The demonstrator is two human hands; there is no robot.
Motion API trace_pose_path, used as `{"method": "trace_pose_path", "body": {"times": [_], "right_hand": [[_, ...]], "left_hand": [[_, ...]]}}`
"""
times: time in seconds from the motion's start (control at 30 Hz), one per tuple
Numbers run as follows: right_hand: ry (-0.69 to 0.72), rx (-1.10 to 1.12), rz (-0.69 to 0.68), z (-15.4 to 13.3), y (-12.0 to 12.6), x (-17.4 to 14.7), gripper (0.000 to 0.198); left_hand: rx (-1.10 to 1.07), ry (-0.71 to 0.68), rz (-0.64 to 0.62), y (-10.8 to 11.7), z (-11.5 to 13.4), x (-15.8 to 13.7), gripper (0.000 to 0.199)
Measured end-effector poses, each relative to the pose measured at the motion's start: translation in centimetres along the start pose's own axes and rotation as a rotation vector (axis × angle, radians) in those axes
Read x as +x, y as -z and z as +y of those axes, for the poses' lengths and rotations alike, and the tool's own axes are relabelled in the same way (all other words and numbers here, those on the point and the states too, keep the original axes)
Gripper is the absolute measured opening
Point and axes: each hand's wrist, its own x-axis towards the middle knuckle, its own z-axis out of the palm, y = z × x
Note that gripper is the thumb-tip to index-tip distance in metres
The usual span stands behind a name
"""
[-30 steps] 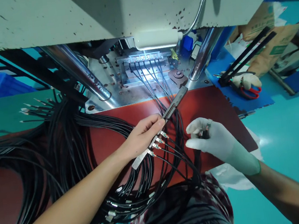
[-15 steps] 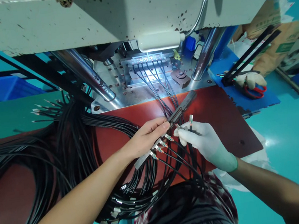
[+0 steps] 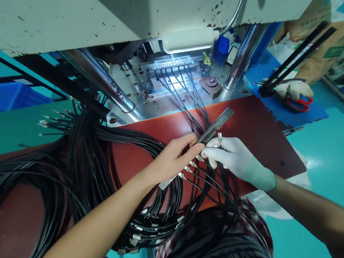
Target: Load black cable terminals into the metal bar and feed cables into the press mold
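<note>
Now your left hand point(image 3: 178, 155) grips one metal bar point(image 3: 206, 135) with four cable ends point(image 3: 189, 167) on it, above the red mat point(image 3: 255, 135); your gloved right hand point(image 3: 233, 159) pinches one more cable point(image 3: 219, 137). Six cables point(image 3: 183, 98) run into the press fixture point(image 3: 172, 71), crossing behind the bar

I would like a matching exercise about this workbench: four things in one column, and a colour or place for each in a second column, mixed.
Things:
1. right hand
2. left hand
3. scissors
4. mat

Descriptions:
A. red handles, on the blue surface
B. bare, holds the metal bar
C. dark red, under the cables
D. white glove, pinches a cable end

Pairs: 1-D, 2-B, 3-A, 4-C
</note>
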Motion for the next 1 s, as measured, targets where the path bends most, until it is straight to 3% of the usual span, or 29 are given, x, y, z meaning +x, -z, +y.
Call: {"method": "trace_pose_path", "body": {"times": [0.13,0.37,0.57,0.73,0.8,0.87,1.0], "right_hand": [[-0.116,-0.025,0.006,0.6,1.0,-0.5,0.011],[-0.121,0.258,0.086,2.4,1.8,-2.3,0.02],[-0.129,0.55,-0.085,3.9,2.0,-2.9,0.03],[-0.136,0.696,-0.273,4.1,2.5,-2.6,0.037],[-0.133,0.694,-0.218,3.7,2.4,-2.2,0.04],[-0.143,0.619,-0.063,3.0,2.0,-1.6,0.036],[-0.119,0.261,0.235,1.7,0.5,-0.5,0.025]], "left_hand": [[-0.073,0.016,0.01,-0.1,-0.3,0.2,0.037],[-0.25,0.107,-0.012,0.3,-0.4,0.1,0.038],[-0.461,0.268,-0.036,0.5,-0.7,-0.2,0.035],[-0.484,0.28,-0.031,0.6,-0.6,0.0,0.036],[-0.452,0.257,-0.052,0.6,-0.6,0.0,0.035],[-0.42,0.23,-0.077,0.6,-0.5,0.0,0.035],[-0.398,0.21,-0.095,0.5,-0.6,0.0,0.036]]}}
